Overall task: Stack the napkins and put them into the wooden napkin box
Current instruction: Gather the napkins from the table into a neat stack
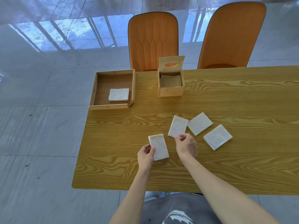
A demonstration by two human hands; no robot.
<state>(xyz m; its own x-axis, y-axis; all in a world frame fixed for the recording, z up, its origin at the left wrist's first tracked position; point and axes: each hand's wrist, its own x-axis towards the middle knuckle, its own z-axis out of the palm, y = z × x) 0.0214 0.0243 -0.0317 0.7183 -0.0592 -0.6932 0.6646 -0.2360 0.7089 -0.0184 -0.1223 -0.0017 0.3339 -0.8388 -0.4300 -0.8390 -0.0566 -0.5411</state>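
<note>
Several white folded napkins lie on the wooden table (113, 167). My left hand (145, 155) holds one napkin (159, 147) by its left edge. My right hand (186, 145) pinches the near corner of a second napkin (178, 126). Two more napkins (200, 123) (217, 137) rest to the right, untouched. The wooden napkin box (171, 89) stands at the table's far edge with its slotted lid (171, 64) raised; brownish paper shows inside.
A shallow wooden tray (111, 106) at the far left corner of the table holds another white napkin (119, 94). Two orange chairs (152, 39) (233, 34) stand behind the table. The table's left edge drops to a glossy tiled floor.
</note>
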